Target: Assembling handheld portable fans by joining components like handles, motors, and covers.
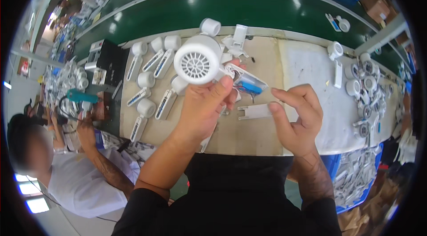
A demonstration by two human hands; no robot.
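My left hand [207, 105] is closed around the neck of a white handheld fan [198, 60], its round grille facing up toward me. The fan's handle is uncovered and points right, with a blue battery [250, 87] and thin wires showing inside. Just beyond the handle's end is my right hand [299, 118], its thumb and forefinger apart and nothing visible between them. Beneath, a white handle cover [254, 111] lies on the table, its right end partly behind my right thumb.
Several white fans with uncovered handles [147, 108] lie at left beside a black box [110, 65]. More white fans [367, 85] are piled at right, above a blue bin of white parts [356, 182]. A co-worker at far left holds a teal power tool [82, 96]. A green conveyor [213, 7] runs behind.
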